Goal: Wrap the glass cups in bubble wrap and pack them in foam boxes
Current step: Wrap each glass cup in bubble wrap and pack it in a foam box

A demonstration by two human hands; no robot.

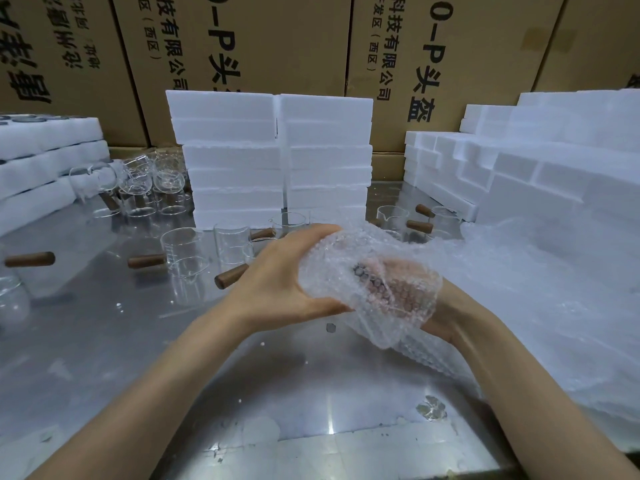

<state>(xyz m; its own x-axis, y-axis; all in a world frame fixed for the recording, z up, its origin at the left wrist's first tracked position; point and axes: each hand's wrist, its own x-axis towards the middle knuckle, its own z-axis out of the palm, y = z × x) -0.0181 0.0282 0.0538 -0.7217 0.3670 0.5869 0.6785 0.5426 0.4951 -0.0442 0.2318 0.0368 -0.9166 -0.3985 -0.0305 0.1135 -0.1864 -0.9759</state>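
I hold a glass cup swathed in bubble wrap (367,282) above the middle of the metal table (173,341). My left hand (284,275) grips its left end, fingers curled over the top and thumb underneath. My right hand (433,317) is mostly hidden behind the wrap and cups the bundle from below on the right. Bare glass cups with brown wooden handles (183,254) stand on the table ahead of my hands. Stacked white foam boxes (270,157) rise behind them.
More glass cups (145,188) are crowded at the back left beside foam trays (45,161). A pile of foam boxes (526,168) and loose bubble wrap sheets (554,289) fill the right side. Brown cartons (242,46) wall off the back.
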